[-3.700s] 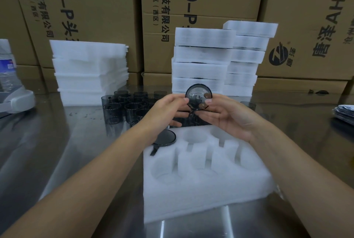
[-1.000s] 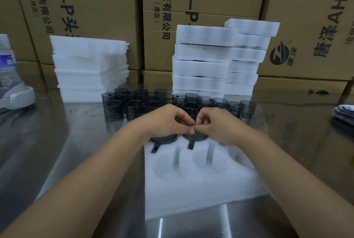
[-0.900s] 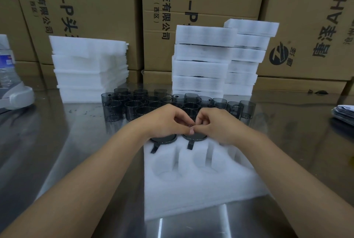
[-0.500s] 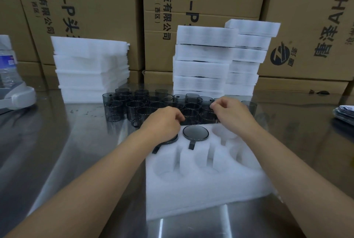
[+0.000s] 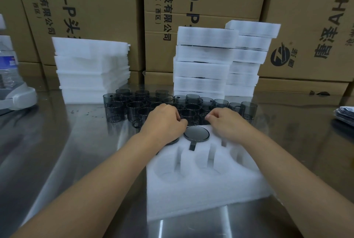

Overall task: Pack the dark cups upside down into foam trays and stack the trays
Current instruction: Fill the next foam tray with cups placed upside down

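Now the left hand [image 5: 164,122] has left the foam tray [image 5: 191,199] for the loose dark cups [image 5: 191,106] just behind it, fingers curled, perhaps round one. The second cup [image 5: 196,133] sits inverted in the tray's back row. The right hand [image 5: 228,122] reaches likewise, and I cannot tell its hold. A third cup looks next.

White foam tray [image 5: 201,189] lies flat, lower centre-right of frame; round pockets w/ handle slots, front row empty. Dark cup [image 5: 196,133] sits upside down in back-row middle pocket, flat base up, handle in the slot facing the frame's bottom. 2nd cup [image 5: 173,140] in back-left pocket, mostly hidden. Loose cups [image 5: 132,106], smoky see-through, stand upright in a cluster just behind the tray, mid-frame. Two tray stacks [image 5: 203,61] upper centre-right; lower foam stack [image 5: 92,69] upper left.
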`<state>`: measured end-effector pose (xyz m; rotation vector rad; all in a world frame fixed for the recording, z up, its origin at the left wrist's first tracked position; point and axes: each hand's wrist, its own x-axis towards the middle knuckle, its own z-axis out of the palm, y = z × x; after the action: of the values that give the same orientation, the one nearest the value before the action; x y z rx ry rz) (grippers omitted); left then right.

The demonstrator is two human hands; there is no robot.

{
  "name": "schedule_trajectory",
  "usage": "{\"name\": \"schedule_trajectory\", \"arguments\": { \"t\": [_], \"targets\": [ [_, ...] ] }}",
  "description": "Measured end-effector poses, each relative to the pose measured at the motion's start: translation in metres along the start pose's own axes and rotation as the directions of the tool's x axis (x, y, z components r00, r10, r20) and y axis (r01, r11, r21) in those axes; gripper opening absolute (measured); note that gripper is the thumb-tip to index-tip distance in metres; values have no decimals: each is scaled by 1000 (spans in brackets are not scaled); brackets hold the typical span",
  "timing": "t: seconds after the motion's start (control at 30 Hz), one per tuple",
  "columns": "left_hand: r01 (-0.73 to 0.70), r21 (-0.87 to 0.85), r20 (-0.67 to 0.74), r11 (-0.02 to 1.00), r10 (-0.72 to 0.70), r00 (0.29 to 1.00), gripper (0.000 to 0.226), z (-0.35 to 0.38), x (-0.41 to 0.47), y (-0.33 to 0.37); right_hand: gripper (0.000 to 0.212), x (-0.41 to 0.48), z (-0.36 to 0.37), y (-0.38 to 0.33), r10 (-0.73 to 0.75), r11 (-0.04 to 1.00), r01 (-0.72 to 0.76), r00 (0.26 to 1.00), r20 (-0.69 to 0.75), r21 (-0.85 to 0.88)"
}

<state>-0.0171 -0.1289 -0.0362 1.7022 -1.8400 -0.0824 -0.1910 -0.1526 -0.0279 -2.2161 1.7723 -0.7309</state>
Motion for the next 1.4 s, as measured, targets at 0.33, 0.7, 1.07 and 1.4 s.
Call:
{"name": "schedule_trajectory", "arguments": {
  "t": [0.33,0.7,1.07,1.4],
  "targets": [
    [-160,-29,-219,987,150,964,9,-1,-3,6,31,0,0,-1,6,999,-4,999,-38,34],
    [-484,-84,-355,871,428,831,9,-4,-7,9,45,3,-9,-10,145,674,-87,989,-17,734],
    [-627,-114,-338,770,564,754,8,-5,-10,10,33,0,-17,3,14,502,-145,987,160,852],
    [-535,-156,-301,831,476,827,59,-3,-8,6,24,3,-15,6,-97,406,-58,990,106,912]
  ]
}}
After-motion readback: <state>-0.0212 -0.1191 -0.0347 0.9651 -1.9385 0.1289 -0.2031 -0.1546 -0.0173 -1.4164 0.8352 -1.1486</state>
